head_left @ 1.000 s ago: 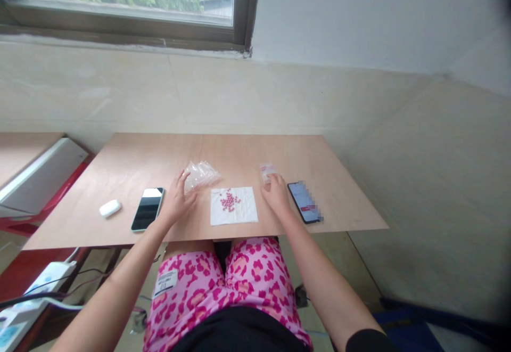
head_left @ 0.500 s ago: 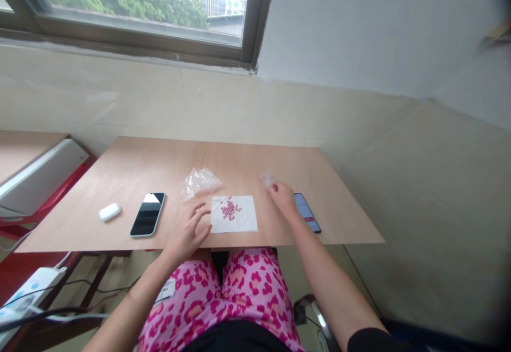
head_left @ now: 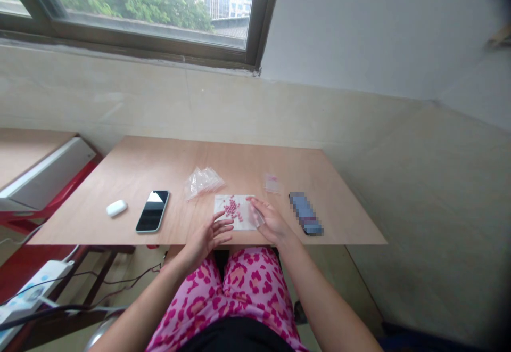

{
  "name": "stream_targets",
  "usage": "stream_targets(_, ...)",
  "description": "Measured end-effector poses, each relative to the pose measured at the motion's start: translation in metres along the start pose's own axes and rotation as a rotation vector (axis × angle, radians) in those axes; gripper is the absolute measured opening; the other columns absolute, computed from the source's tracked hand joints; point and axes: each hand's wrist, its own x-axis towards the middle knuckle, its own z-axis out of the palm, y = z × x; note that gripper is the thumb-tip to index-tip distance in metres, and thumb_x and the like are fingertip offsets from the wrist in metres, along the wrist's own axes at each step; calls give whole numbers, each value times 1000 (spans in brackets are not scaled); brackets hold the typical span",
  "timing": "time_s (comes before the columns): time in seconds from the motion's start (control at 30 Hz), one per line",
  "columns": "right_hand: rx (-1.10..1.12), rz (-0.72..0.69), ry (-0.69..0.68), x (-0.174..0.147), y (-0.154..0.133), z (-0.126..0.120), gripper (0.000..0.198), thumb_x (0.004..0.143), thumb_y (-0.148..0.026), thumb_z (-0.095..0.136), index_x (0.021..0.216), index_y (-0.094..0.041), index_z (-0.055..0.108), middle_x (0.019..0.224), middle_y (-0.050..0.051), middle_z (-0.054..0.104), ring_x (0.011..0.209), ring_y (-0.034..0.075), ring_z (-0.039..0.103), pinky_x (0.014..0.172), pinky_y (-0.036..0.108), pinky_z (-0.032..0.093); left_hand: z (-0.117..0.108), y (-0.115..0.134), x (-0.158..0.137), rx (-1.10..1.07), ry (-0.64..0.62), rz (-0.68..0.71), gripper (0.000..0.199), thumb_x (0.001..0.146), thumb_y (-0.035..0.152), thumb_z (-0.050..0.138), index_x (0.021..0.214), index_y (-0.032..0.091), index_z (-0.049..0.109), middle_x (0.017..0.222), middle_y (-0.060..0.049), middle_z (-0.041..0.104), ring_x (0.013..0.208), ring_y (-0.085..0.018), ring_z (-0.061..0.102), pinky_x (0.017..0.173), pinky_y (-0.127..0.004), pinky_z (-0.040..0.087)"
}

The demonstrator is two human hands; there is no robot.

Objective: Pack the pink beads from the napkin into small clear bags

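Observation:
Small pinkish-red beads (head_left: 232, 208) lie loosely grouped on a white paper sheet (head_left: 244, 225) near the table's front edge. My right hand (head_left: 272, 221) is over the sheet's right side, its fingers closed on a small clear plastic bag (head_left: 256, 215). At the sheet's lower left, my left hand (head_left: 211, 235) is open with fingers apart, holding nothing. Beyond my right hand, another small clear bag (head_left: 272, 183) with some pink in it lies flat. A pile of clear plastic bags (head_left: 204, 181) rests behind the sheet, to the left.
On the wooden table (head_left: 239, 157) are a dark-screened phone (head_left: 153, 212) and a white earbud case (head_left: 117, 208) at left. Another phone (head_left: 306, 214), blurred out, lies at right. A power strip (head_left: 38, 291) with cables sits below left. A wall and window stand behind.
My right hand has come back from the small bag at right to the sheet, now with a clear bag in it. My left hand has moved slightly right, nearer the beads.

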Motion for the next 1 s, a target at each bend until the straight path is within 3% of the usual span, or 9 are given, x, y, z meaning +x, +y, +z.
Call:
stream_targets(0.07, 121, 94, -54, -8, 14, 15, 38, 73, -42, 89, 100, -19, 77, 84, 1, 73, 63, 8, 60, 59, 18, 50, 6, -8, -3, -179, -7, -92, 63, 95, 62, 58, 140, 18, 53, 125, -17, 66, 117, -30, 65, 103, -48, 53)
stream_targets(0.17, 193, 166, -69, -13, 29, 25, 42, 71, -35, 92, 106, -19, 76, 87, 1, 74, 64, 9, 62, 59, 19, 50, 8, -13, -6, -159, 79, -126, 54, 84, 39, 81, 128, 16, 60, 101, -10, 70, 90, -20, 71, 82, -32, 58)
stream_targets(0.27, 221, 209, -68, -16, 32, 24, 50, 69, -31, 93, 114, -21, 73, 92, 1, 75, 72, 11, 66, 63, 20, 52, 3, -9, -5, -13, 177, -44, 54, 78, 35, 87, 122, 17, 61, 82, -2, 66, 67, -12, 64, 59, -22, 49)
stream_targets(0.37, 217, 219, -94, -16, 30, 19, 55, 69, -27, 93, 119, -21, 71, 96, 3, 75, 78, 12, 68, 71, 22, 54, -6, -1, 0, 134, 220, 87, 49, 81, 40, 83, 119, 17, 62, 71, 4, 59, 56, -8, 52, 53, -20, 41)
stream_targets(0.5, 112, 234, -123, -12, 31, 15, 44, 69, -28, 92, 108, -18, 75, 95, 4, 74, 76, 11, 66, 71, 22, 52, -14, 9, 5, 266, 259, 194, 44, 83, 40, 79, 116, 17, 62, 72, 5, 58, 59, -9, 52, 58, -21, 41)
stream_targets(0.6, -12, 226, -154, -9, 33, 14, 34, 69, -34, 91, 92, -14, 77, 83, 4, 71, 69, 11, 61, 66, 22, 49, -18, 12, 7, 310, 285, 207, 45, 82, 39, 80, 117, 17, 62, 75, 3, 61, 63, -11, 55, 62, -24, 44)
stream_targets(1.0, -141, 159, -207, -11, 22, 18, 39, 71, -48, 88, 82, -13, 74, 78, 4, 70, 68, 14, 62, 71, 30, 51, -30, 7, 14, 196, 370, 161, 48, 80, 45, 81, 116, 15, 71, 96, -8, 72, 73, -14, 60, 64, -24, 43)
